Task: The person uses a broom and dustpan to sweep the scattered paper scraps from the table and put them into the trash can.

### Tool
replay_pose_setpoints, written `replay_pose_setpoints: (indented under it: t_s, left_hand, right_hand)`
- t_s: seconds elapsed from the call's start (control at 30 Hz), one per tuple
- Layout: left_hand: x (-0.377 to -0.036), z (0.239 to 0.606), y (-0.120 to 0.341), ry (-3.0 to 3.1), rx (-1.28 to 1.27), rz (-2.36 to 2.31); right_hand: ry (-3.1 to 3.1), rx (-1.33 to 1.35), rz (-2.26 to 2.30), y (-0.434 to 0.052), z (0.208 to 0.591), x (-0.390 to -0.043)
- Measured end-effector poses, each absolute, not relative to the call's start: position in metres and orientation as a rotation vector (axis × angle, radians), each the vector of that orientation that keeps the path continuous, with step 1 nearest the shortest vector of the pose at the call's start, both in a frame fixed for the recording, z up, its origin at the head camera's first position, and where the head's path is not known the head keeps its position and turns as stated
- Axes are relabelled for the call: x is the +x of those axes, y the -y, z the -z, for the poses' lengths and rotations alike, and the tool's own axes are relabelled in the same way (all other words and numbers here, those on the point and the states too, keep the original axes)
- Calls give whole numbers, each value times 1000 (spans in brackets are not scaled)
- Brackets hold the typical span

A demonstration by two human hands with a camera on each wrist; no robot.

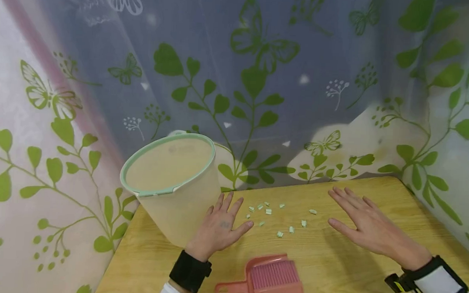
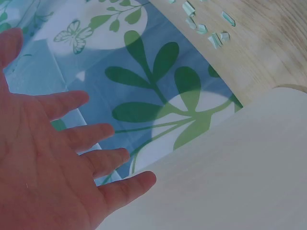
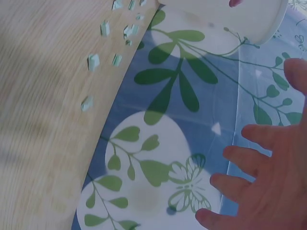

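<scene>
My left hand point(image 1: 222, 229), fingers spread and straight, is beside a tall translucent bin point(image 1: 188, 205) with a pale green rim. On the right, my right hand point(image 1: 372, 229) is held with its fingers extended and nothing in it. Several small folded scraps of pale green paper point(image 1: 268, 212) lie scattered on the wooden table between the hands. Nearer to me lies a pink dustpan point(image 1: 279, 292) with a small pink-bristled brush point(image 1: 274, 274) set in it. The right wrist view shows the paper scraps point(image 3: 93, 61) off to the side of the spread fingers.
The yellowish wooden table point(image 1: 331, 273) ends at a curtain point(image 1: 205, 88) printed with green leaves and butterflies, which hangs behind and along the sides. The bin stands at the table's left back. Dustpan and brush sit at the front, with the pan's handle point(image 1: 231, 289) pointing left.
</scene>
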State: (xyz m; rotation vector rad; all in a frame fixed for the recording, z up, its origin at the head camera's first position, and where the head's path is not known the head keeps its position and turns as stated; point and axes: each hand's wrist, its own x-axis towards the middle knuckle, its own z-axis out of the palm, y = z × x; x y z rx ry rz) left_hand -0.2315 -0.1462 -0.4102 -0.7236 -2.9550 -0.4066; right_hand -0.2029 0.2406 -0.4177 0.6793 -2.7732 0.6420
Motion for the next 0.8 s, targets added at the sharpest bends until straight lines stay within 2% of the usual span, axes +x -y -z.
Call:
replay_pose_setpoints:
  t_s: [0.43,0.8]
  left_hand:
    - [-213,428,157,3009,-746,485]
    - [-188,479,183,3273,-974,1096]
  right_hand:
    - [2796,749,-602,-232,430,-179]
    - [2821,927,-585,-223,455,-153]
